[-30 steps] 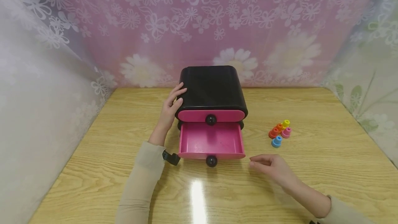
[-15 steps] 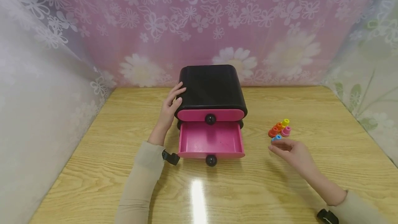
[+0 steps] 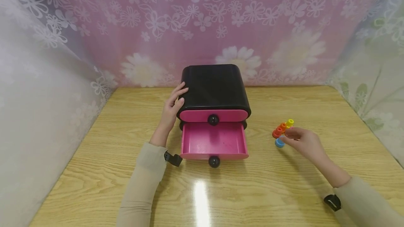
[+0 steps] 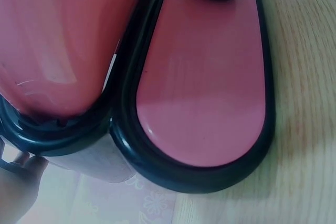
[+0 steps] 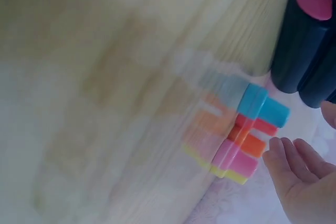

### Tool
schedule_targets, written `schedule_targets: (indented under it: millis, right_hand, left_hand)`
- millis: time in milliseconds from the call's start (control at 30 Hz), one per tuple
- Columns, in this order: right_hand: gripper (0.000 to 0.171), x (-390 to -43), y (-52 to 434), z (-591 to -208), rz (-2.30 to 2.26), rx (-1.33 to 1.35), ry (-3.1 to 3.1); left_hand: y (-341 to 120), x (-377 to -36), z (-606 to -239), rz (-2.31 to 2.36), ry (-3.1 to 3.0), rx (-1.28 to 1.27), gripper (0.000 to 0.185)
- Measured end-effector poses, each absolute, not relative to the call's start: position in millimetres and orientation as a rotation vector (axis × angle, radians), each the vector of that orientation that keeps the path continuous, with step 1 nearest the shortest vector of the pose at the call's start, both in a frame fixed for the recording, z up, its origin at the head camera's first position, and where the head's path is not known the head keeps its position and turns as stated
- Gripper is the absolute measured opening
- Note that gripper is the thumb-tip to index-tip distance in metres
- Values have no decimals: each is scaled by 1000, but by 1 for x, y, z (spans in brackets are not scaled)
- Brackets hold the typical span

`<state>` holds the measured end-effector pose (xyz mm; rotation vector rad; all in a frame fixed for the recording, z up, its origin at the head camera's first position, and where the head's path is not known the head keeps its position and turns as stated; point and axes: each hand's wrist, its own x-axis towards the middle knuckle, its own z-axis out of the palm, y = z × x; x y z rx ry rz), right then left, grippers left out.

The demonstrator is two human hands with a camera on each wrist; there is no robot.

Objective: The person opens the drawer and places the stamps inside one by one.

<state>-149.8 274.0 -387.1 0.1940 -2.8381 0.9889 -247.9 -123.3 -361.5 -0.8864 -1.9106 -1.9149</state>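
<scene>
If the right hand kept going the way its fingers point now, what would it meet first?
Probably the pink peg: the right hand has its fingertips just short of it, in the cluster with the blue peg and orange peg. Contact is unclear.

The desk is pale wood with a glossy sheen, filling the lower half of the frame. At centre stands a black drawer box, its lower pink drawer pulled out. At centre right lies a cluster of small pegs: blue, red, orange and yellow.
</scene>
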Motion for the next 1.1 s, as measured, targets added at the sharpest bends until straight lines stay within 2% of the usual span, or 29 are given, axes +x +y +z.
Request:
schedule_targets:
  millis: [367, 867, 1100]
  right_hand:
    - [39, -165, 279, -395, 991, 242, -2982]
    - [29, -167, 282, -395, 982, 250, -3008]
    - [40, -161, 274, -384, 1034, 226, -2989]
  left_hand:
    - [-118, -228, -343, -1885, -1947, -855, 38]
    - [-118, -227, -340, -1881, -1944, -868, 36]
    - [-118, -228, -340, -1878, -1945, -869, 37]
